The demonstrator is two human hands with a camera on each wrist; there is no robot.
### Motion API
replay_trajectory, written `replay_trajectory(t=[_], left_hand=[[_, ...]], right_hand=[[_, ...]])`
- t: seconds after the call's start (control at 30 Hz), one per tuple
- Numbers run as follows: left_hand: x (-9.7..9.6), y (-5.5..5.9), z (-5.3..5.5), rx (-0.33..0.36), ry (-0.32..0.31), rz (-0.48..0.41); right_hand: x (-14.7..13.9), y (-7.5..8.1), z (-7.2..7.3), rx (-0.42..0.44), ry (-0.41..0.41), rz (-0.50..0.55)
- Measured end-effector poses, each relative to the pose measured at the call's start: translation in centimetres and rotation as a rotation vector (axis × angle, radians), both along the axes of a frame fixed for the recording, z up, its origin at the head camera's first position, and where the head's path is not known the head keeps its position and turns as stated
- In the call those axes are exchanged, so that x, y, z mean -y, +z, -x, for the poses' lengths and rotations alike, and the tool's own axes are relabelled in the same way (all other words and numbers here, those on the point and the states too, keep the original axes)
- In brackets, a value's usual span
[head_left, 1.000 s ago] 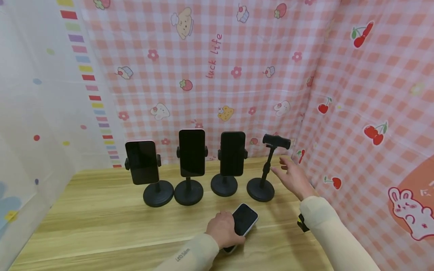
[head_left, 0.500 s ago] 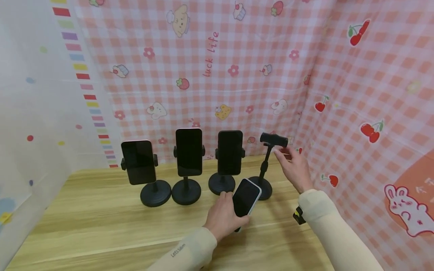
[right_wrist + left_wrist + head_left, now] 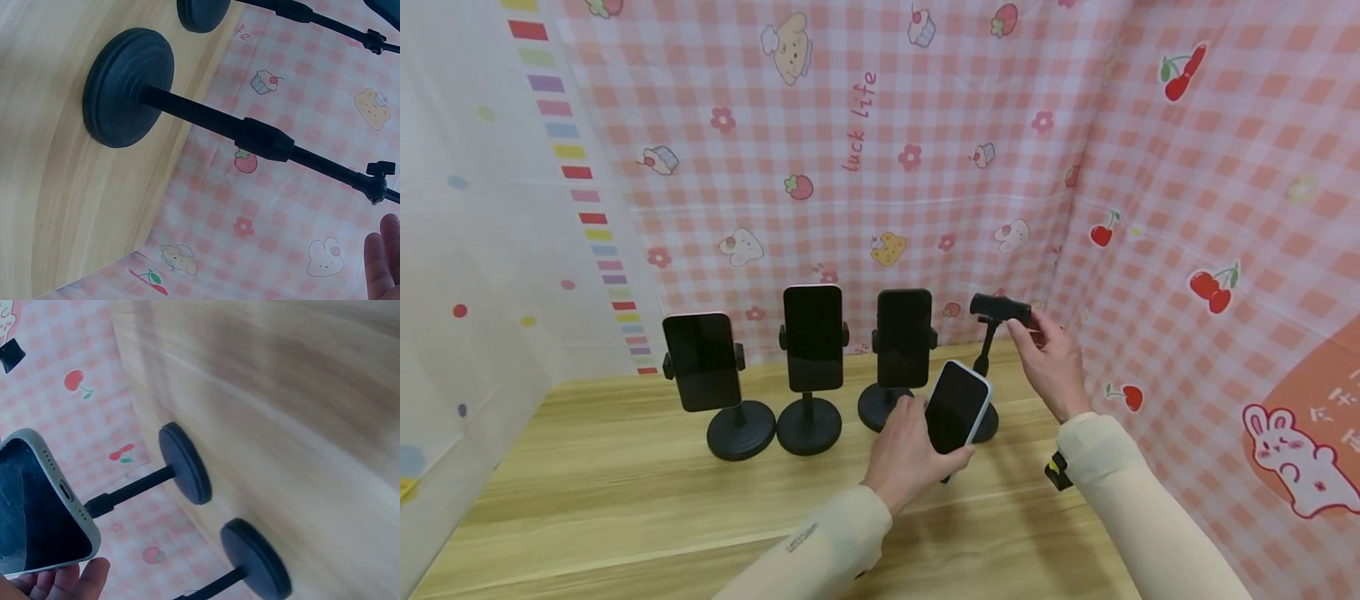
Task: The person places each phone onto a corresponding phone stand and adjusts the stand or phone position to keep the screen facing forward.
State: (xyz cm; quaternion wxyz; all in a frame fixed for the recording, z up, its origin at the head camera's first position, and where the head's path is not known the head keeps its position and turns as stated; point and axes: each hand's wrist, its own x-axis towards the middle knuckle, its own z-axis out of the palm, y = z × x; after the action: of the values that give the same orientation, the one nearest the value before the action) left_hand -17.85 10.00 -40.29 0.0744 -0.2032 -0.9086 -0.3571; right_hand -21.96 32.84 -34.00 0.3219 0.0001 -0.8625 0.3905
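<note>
My left hand (image 3: 906,457) grips a smartphone (image 3: 958,408) by its sides, dark screen up, raised in front of the rightmost black phone stand. The left wrist view shows the phone's pale end with its charging port, and fingertips (image 3: 90,581) along its edge. That stand's clamp (image 3: 994,307) carries no phone. My right hand (image 3: 1054,365) holds the clamp's right end between thumb and fingers. In the right wrist view, the stand's round base (image 3: 128,87) and pole (image 3: 212,122) show, with two fingers (image 3: 381,262) near the upper joint; the clamp is outside that view.
Left of this stand, three phones (image 3: 702,362), (image 3: 813,337), (image 3: 904,337) sit upright in matching black stands along the wooden table (image 3: 625,500). Checked pink cloth (image 3: 850,208) hangs close behind them and down the right side. White cloth (image 3: 490,250) hangs at the left.
My left hand has lifted the phone off the table and brought it forward, toward the rightmost stand. My right hand has moved up from beside the pole to the clamp's right end.
</note>
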Motion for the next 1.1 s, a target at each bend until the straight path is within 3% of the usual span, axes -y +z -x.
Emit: replay_trajectory(t=[0.47, 0.8, 0.97, 1.1], left_hand=[[-1.1, 3.5, 1.2, -0.07, 0.001, -0.131], [-2.6, 6.1, 1.8, -0.123, -0.007, -0.172], [-3.4, 6.8, 2.2, -0.136, 0.01, -0.204], [-3.9, 7.3, 2.5, -0.129, 0.028, -0.229]], right_hand=[[-0.1, 0.0, 0.1, 0.013, 0.02, -0.008], [-0.2, -0.2, 0.1, -0.1, 0.024, 0.024], [-0.1, 0.1, 0.2, -0.18, 0.011, 0.047], [0.0, 0.5, 0.1, -0.175, 0.046, 0.06]])
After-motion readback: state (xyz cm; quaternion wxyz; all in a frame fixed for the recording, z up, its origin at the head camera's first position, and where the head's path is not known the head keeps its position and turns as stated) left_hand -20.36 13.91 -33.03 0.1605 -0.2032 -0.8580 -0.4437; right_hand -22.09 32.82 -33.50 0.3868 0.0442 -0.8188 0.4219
